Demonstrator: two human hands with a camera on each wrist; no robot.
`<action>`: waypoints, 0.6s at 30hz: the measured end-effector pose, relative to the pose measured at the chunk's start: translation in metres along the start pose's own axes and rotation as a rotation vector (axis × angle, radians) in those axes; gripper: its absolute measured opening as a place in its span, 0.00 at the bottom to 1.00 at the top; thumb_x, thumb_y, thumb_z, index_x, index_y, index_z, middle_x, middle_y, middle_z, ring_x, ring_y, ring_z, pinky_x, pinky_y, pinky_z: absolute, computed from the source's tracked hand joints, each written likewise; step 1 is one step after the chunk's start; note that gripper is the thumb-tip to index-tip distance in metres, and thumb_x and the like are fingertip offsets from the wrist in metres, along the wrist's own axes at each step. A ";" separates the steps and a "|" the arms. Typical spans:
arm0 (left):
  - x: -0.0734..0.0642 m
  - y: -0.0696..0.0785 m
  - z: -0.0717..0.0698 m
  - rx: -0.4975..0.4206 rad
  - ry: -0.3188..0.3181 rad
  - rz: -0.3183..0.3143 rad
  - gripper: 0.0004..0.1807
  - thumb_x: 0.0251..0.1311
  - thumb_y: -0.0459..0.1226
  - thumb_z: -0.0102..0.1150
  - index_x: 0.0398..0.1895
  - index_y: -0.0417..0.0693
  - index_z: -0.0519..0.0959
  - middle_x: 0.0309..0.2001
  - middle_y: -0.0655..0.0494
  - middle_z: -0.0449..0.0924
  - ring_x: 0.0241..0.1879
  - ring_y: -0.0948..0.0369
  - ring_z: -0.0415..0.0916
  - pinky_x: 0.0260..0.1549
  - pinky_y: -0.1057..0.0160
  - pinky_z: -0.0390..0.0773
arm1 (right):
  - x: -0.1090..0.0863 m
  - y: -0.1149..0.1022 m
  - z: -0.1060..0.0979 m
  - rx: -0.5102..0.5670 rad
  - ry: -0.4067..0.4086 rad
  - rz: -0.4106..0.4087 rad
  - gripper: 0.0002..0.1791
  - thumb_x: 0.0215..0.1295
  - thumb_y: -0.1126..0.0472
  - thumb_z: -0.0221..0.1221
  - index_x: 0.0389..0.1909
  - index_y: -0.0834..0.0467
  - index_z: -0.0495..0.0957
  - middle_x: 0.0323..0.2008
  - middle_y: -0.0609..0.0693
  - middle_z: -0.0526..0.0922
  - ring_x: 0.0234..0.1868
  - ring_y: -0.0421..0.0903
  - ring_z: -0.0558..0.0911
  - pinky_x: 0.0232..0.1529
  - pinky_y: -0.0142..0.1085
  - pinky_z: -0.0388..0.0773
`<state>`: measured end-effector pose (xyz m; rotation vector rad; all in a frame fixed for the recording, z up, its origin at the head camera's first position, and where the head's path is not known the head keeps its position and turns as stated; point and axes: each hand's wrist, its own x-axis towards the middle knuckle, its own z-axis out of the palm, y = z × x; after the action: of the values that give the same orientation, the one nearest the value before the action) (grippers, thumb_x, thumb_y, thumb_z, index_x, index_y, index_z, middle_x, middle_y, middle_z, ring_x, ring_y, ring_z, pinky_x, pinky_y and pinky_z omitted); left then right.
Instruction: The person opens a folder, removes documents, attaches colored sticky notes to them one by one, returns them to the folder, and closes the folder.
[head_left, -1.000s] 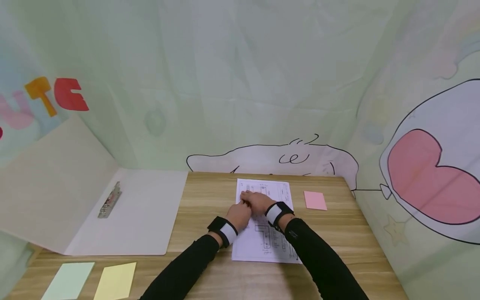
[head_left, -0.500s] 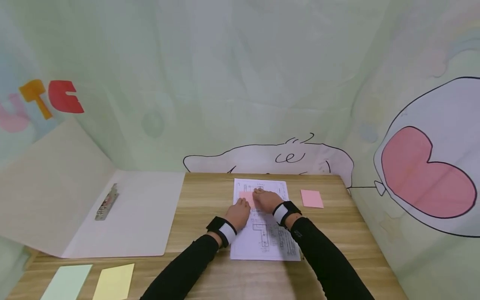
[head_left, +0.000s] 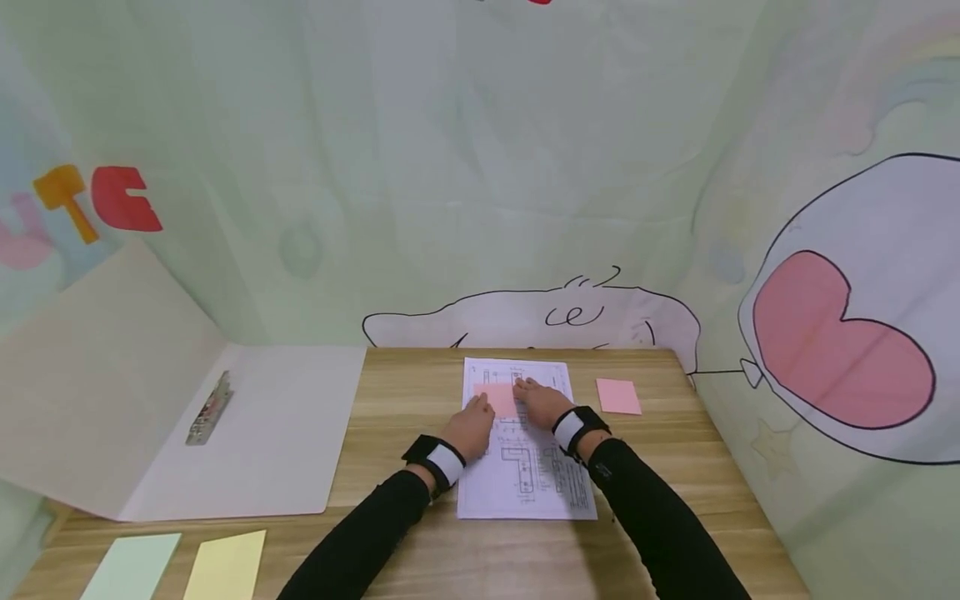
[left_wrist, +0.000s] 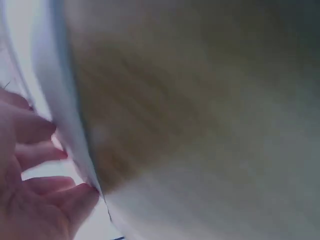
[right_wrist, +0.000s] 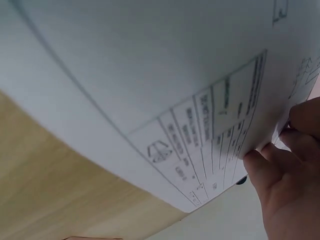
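On the middle of the bench [head_left: 420,383], printed sheet [head_left: 517,471] lies flat, long side running away from the person, line drawings and small text on it. Pink note [head_left: 497,400] sits on its upper half, between the 2 hands. Left hand [head_left: 471,427]: at the note's left edge, fingers bent, tips touching down there; pinching or only pressing, cannot tell. Right hand [head_left: 542,403]: at the note's right edge, fingers bent, several fingertips on the paper; pinch or press, again cannot tell. Right wrist view shows the sheet's ruled text box close up, beside the fingers. Left wrist view is blurred: fingers by the sheet's edge, wood grain next to it.

Each wrist wears 1 black-and-white band; sleeves black. Right of the sheet, apart from it, 1 pink square [head_left: 618,397] lies flat on the bench. To the left, white folder [head_left: 288,442] stands open, 1 half flat, the other half tilted up, metal clip [head_left: 210,410] near the fold. In front of the folder, 2 papers side by side: green paper [head_left: 135,567] on the left, yellow paper [head_left: 225,567] on the right. Behind, pale green backdrop [head_left: 450,175] with cartoon drawings.
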<state>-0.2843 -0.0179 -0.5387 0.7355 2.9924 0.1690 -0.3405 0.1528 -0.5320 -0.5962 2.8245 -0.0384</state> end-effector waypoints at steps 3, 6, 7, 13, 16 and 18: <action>-0.008 -0.007 -0.005 -0.110 -0.028 0.006 0.17 0.66 0.34 0.51 0.56 0.36 0.74 0.66 0.36 0.61 0.65 0.47 0.59 0.61 0.53 0.63 | -0.001 -0.005 0.000 0.004 0.007 -0.007 0.26 0.71 0.67 0.44 0.69 0.56 0.61 0.71 0.50 0.58 0.71 0.49 0.55 0.67 0.42 0.55; -0.026 -0.016 -0.015 -0.191 -0.074 0.033 0.17 0.67 0.36 0.49 0.55 0.37 0.75 0.66 0.36 0.61 0.66 0.46 0.58 0.63 0.51 0.59 | 0.000 -0.009 0.003 -0.012 0.011 -0.019 0.25 0.72 0.67 0.44 0.69 0.59 0.60 0.71 0.53 0.56 0.71 0.51 0.54 0.67 0.42 0.53; -0.034 -0.020 -0.020 -0.211 -0.084 0.041 0.17 0.67 0.36 0.49 0.54 0.38 0.75 0.65 0.36 0.62 0.66 0.45 0.59 0.63 0.50 0.59 | 0.001 -0.009 0.005 -0.024 0.011 -0.022 0.25 0.72 0.66 0.43 0.70 0.60 0.59 0.71 0.53 0.56 0.71 0.52 0.53 0.67 0.42 0.53; -0.088 -0.041 -0.042 -0.272 -0.069 0.142 0.10 0.64 0.35 0.51 0.39 0.38 0.80 0.42 0.45 0.78 0.42 0.51 0.75 0.43 0.53 0.75 | 0.000 -0.008 0.004 -0.013 0.018 -0.020 0.25 0.74 0.63 0.41 0.70 0.63 0.57 0.71 0.55 0.54 0.71 0.54 0.51 0.68 0.43 0.51; -0.117 -0.053 -0.051 -0.310 -0.083 0.150 0.10 0.64 0.33 0.50 0.39 0.36 0.79 0.38 0.46 0.79 0.40 0.50 0.76 0.42 0.52 0.75 | -0.003 -0.009 0.001 0.031 0.049 -0.023 0.25 0.74 0.63 0.41 0.70 0.62 0.58 0.71 0.56 0.55 0.71 0.56 0.51 0.68 0.44 0.51; -0.137 -0.062 -0.055 -0.334 -0.077 0.114 0.12 0.64 0.33 0.50 0.43 0.33 0.78 0.42 0.43 0.79 0.46 0.47 0.76 0.47 0.49 0.74 | -0.006 -0.010 0.000 0.061 0.080 -0.029 0.25 0.74 0.62 0.42 0.69 0.61 0.59 0.71 0.57 0.56 0.71 0.56 0.52 0.68 0.45 0.52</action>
<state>-0.1964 -0.1414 -0.4878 0.8473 2.7472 0.6122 -0.3309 0.1461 -0.5294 -0.6350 2.8799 -0.1570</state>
